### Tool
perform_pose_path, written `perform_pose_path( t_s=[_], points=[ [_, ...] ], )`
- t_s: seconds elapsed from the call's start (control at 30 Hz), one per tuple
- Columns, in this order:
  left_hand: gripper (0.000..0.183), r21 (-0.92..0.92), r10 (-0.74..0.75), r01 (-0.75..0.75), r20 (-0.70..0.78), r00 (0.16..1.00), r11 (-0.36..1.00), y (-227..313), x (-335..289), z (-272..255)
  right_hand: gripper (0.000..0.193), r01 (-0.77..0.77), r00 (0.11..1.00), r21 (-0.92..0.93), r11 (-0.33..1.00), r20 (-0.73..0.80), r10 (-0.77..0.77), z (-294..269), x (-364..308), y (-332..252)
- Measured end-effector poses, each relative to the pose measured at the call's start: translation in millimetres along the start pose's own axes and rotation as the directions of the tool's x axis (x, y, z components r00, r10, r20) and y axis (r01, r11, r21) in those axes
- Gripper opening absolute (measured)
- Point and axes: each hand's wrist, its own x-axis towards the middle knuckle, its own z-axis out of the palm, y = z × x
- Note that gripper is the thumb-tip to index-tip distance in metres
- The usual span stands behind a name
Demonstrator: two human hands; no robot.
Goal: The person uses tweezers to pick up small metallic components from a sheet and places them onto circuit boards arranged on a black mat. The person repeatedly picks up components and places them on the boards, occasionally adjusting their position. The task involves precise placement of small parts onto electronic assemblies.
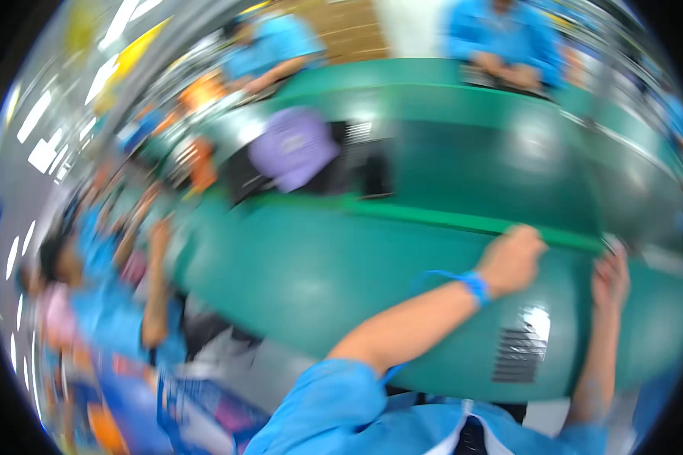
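Observation:
Blur softens the whole picture. My left hand [512, 259] is closed, knuckles up, over the green worktable [311, 280], close to the bright green strip [448, 220] along its far part. A blue band [475, 288] with a thin cord circles that wrist. Farther right, my right hand [611, 280] is raised with fingers curled together. A small pale, shiny bit [610, 244] shows at its fingertips, too blurred to name. Whatever my left fingers hold, if anything, is hidden. Nearer my body lies a dark, ridged, shiny piece [517, 355] on the table.
Past the strip lie a purple cap-like item [294, 148] and a black flat object [376, 176]. Co-workers in blue sit across the table, one at the right [505, 45], another at the left [273, 49]. More people [114, 303] work close on my left.

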Motion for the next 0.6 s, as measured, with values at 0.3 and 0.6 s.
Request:
perform_pose_path(
  t_s=[0.3,0.6],
  points=[
    [0.026,-0.133,-0.005,-0.024,-0.215,0.977,0.991,-12.4,-5.8,17.1,0.023,-0.075,0.989,-0.168,0.983,-0.139,0.052,-52.7,31.1,-23.5],
    [0.026,-0.148,-0.002,-0.030,-0.206,0.978,0.989,-17.7,2.7,19.3,0.021,-0.074,0.981,-0.197,0.978,-0.189,0.037,-44.3,36.2,-20.7]
  ],
)
